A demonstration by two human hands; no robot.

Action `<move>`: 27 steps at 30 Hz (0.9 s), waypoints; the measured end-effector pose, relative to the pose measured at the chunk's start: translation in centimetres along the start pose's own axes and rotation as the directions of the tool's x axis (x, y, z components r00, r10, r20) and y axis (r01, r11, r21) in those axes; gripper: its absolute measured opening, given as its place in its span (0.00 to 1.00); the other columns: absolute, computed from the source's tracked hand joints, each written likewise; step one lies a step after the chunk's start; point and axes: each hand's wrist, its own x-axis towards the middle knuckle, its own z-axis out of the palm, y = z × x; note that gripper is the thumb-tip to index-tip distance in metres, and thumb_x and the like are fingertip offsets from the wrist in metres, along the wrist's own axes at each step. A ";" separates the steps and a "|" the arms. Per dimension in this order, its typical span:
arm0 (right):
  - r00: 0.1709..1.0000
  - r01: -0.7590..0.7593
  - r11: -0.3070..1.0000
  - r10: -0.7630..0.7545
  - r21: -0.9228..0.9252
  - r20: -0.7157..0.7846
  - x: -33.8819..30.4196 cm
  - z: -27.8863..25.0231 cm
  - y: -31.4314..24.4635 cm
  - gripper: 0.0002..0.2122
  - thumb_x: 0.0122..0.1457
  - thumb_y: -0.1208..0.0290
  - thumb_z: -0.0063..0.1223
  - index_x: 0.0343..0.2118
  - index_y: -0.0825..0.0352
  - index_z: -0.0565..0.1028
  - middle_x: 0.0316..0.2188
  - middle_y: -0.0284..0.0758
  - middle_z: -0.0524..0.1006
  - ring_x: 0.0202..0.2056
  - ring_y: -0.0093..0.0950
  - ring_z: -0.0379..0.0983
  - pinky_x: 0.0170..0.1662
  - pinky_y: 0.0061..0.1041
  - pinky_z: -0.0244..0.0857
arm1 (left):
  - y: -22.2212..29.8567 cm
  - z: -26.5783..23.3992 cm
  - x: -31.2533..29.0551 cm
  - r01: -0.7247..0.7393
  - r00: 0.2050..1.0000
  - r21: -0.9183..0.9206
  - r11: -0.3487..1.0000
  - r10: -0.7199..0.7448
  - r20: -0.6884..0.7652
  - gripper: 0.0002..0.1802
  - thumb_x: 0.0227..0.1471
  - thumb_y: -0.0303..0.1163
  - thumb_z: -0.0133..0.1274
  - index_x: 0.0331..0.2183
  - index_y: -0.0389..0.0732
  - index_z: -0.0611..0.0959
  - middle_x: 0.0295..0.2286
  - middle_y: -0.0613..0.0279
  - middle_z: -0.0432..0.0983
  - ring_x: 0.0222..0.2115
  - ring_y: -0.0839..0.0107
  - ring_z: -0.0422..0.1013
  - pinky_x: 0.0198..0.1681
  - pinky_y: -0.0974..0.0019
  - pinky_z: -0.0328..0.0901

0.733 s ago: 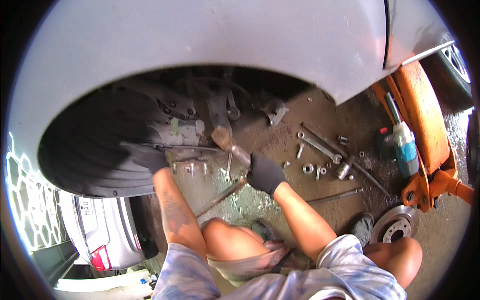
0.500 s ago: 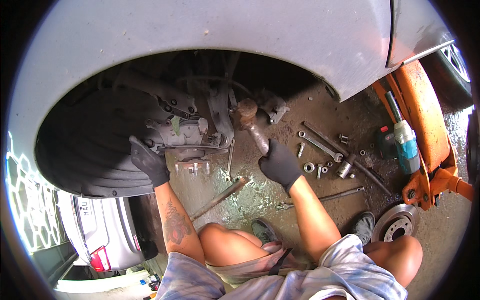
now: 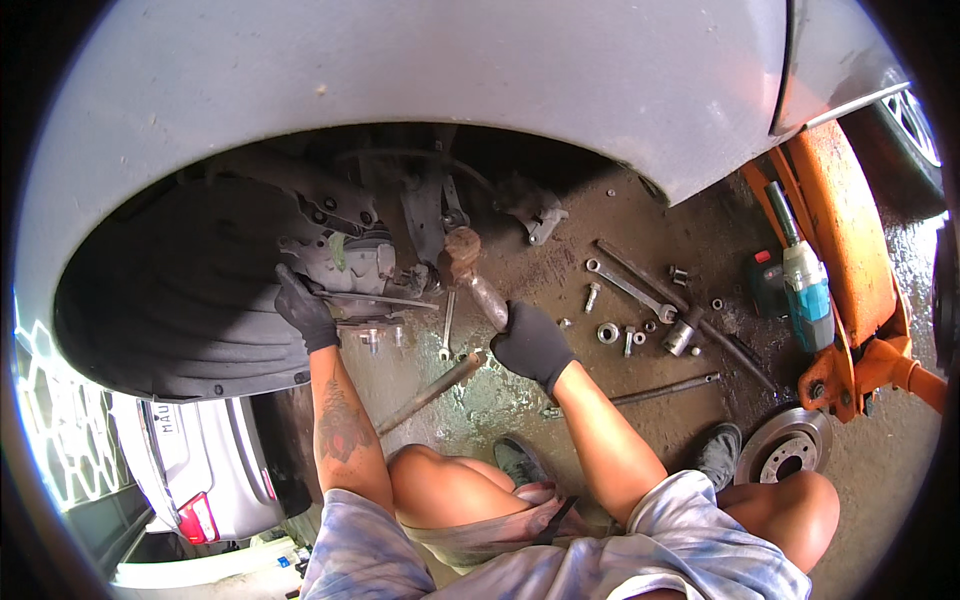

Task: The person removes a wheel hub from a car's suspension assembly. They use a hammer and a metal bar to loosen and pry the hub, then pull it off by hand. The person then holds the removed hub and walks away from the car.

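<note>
While gripping a hammer (image 3: 481, 289) by its handle in the right hand (image 3: 535, 347), right of the wheel hub (image 3: 368, 328), having the left hand (image 3: 306, 312) at the hub's left side. Cannot tell the latter's grip. Nearby, seeing bolts (image 3: 592, 297) and a wrench (image 3: 630, 287) on the floor (image 3: 545, 290).

Metal hammer with rust-brown head (image 3: 471, 271): lower and farther left than half a second ago, now just above frame centre. Black-gloved right hand (image 3: 534, 346): likewise shifted left, slightly lower.
</note>
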 end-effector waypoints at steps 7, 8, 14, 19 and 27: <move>0.977 0.094 0.992 -0.076 0.082 -0.199 -1.5 -3.6 -3.9 0.12 0.46 0.72 0.52 0.34 0.72 0.72 0.27 0.55 0.76 0.33 0.55 0.73 0.38 0.48 0.66 | 1.3 -1.0 0.1 0.449 0.892 -0.146 0.882 -0.432 0.133 0.35 0.66 0.47 0.38 0.13 0.34 0.69 0.09 0.56 0.60 0.12 0.62 0.55 0.20 0.54 0.51; 0.974 0.092 0.993 -0.075 0.074 -0.214 -1.6 -3.9 -4.5 0.12 0.46 0.72 0.52 0.34 0.72 0.72 0.28 0.55 0.76 0.33 0.55 0.73 0.38 0.48 0.66 | 1.4 -0.9 0.2 0.346 0.938 -0.130 0.929 -0.338 0.078 0.35 0.66 0.47 0.37 0.13 0.33 0.69 0.09 0.56 0.59 0.12 0.63 0.54 0.20 0.54 0.51; 0.998 -0.056 0.994 0.054 -0.091 -0.027 -0.8 0.5 0.1 0.13 0.45 0.72 0.52 0.35 0.71 0.73 0.30 0.55 0.77 0.35 0.54 0.74 0.39 0.46 0.68 | 2.9 -0.4 0.4 0.338 0.941 -0.128 0.932 -0.334 0.058 0.36 0.66 0.49 0.38 0.12 0.33 0.68 0.08 0.59 0.57 0.14 0.67 0.51 0.20 0.56 0.50; 0.995 -0.090 0.980 0.098 -0.179 0.034 -0.9 0.9 1.9 0.19 0.45 0.64 0.62 0.38 0.69 0.74 0.33 0.52 0.78 0.38 0.50 0.76 0.42 0.45 0.69 | 2.4 -0.5 -0.5 0.336 0.940 -0.145 0.931 -0.340 -0.003 0.37 0.65 0.50 0.40 0.11 0.33 0.68 0.08 0.60 0.57 0.15 0.69 0.50 0.21 0.56 0.49; 0.969 -0.217 0.957 0.235 -0.194 0.074 0.1 2.9 8.1 0.14 0.44 0.70 0.51 0.30 0.77 0.77 0.25 0.56 0.78 0.29 0.47 0.79 0.33 0.39 0.72 | 3.9 -1.1 0.7 0.526 0.850 -0.232 0.818 -0.511 0.126 0.38 0.64 0.51 0.42 0.10 0.33 0.67 0.08 0.62 0.57 0.15 0.70 0.49 0.21 0.56 0.48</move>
